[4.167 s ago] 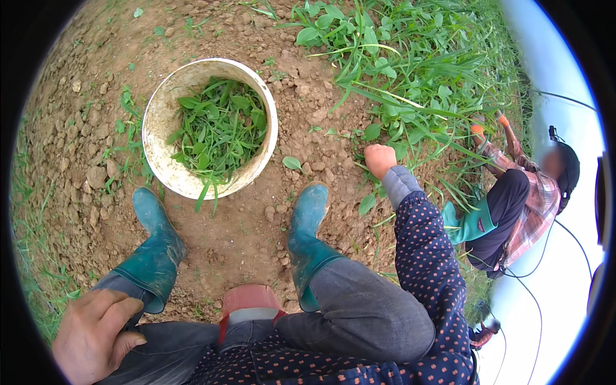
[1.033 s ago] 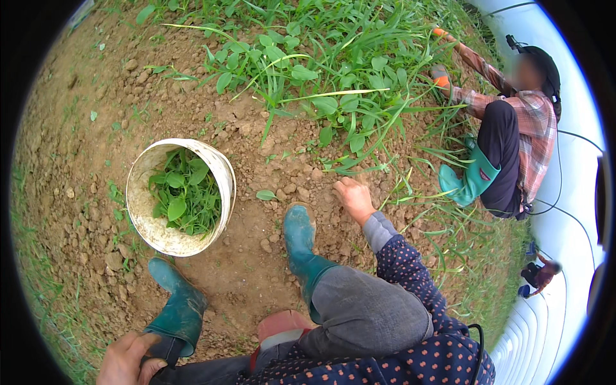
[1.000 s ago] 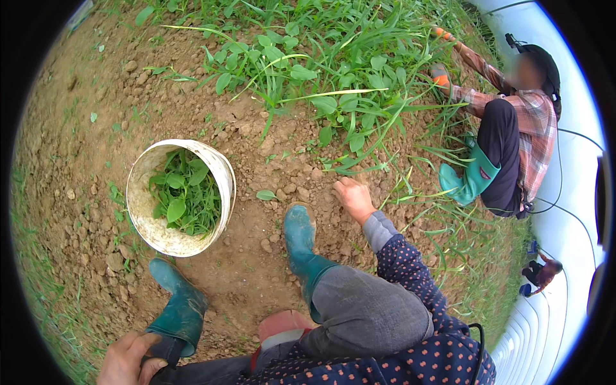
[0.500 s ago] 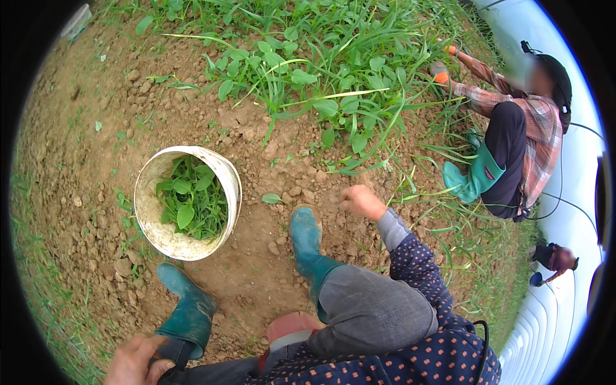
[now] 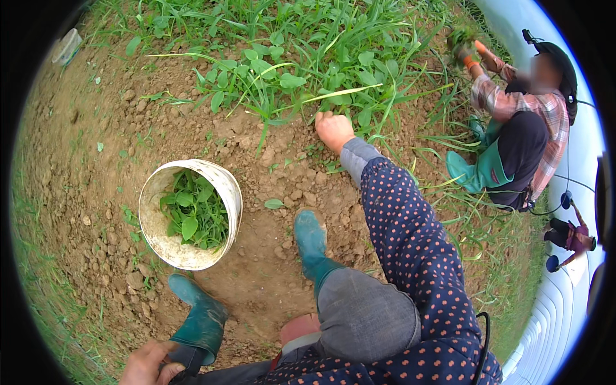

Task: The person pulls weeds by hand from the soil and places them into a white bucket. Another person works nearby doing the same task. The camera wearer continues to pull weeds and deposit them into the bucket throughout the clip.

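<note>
My right hand (image 5: 335, 131) reaches forward to the near edge of a patch of leafy green plants (image 5: 292, 81) and long grass blades. Its fingers are curled closed at the leaves; what is between them, if anything, is hidden. At the lower left, my left hand (image 5: 146, 364) rests by my left knee, above the boot top, thumb apart from the fingers, and no object shows in it. Between the boots and the plants, a dirty white bucket (image 5: 235, 192) stands tilted toward me in view, with picked green leaves (image 5: 192, 208) inside.
One loose leaf (image 5: 274, 204) lies on the brown soil (image 5: 250, 256) beside my right boot (image 5: 310, 234). At right, a squatting person (image 5: 536, 128) in orange-cuffed gloves holds a clump of greens. Farther off, another person (image 5: 570, 237) carries dark round containers. A pale container (image 5: 67, 47) sits far left.
My right hand has moved forward and left from above the soil to the plants. My left hand has stayed by the knee. The squatting person has lifted a clump of greens.
</note>
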`<state>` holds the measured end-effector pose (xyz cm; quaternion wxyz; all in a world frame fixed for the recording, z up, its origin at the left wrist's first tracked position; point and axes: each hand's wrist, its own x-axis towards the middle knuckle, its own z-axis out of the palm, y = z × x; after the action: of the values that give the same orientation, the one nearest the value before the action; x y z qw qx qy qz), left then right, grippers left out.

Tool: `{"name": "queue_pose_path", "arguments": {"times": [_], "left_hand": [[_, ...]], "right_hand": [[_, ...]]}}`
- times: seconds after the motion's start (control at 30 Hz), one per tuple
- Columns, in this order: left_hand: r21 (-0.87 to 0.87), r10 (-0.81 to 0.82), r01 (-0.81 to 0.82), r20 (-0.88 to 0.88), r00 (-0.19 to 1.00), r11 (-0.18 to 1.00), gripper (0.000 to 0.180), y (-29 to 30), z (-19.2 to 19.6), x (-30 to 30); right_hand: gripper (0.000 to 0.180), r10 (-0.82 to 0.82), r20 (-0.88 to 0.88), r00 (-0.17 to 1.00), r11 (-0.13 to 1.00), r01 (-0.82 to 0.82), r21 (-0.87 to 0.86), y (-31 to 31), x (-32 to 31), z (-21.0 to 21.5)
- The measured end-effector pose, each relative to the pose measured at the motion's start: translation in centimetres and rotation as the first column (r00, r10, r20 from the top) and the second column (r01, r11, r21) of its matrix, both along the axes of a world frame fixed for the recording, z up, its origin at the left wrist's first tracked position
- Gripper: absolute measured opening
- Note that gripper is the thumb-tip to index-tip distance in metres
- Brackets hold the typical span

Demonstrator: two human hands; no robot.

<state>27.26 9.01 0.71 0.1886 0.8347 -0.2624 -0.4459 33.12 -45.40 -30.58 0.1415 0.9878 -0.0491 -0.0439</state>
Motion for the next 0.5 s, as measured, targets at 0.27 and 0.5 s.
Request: {"name": "queue_pose_path", "arguments": {"times": [0.27,0.5], "left_hand": [[0.009,-0.017,0.016,0.018,1.0,1.0,0.035,-0.1,-0.1,0.0],[0.018,0.0,0.0,0.022,1.0,1.0,0.035,0.1,-0.1,0.1]], "right_hand": [[0.023,-0.217,-0.283,0.934,0.928,0.288,0.238,-3.7,0.8,0.9],[0.02,-0.244,-0.193,0.95,0.948,0.276,0.157,-2.0,-0.8,0.6]]}}
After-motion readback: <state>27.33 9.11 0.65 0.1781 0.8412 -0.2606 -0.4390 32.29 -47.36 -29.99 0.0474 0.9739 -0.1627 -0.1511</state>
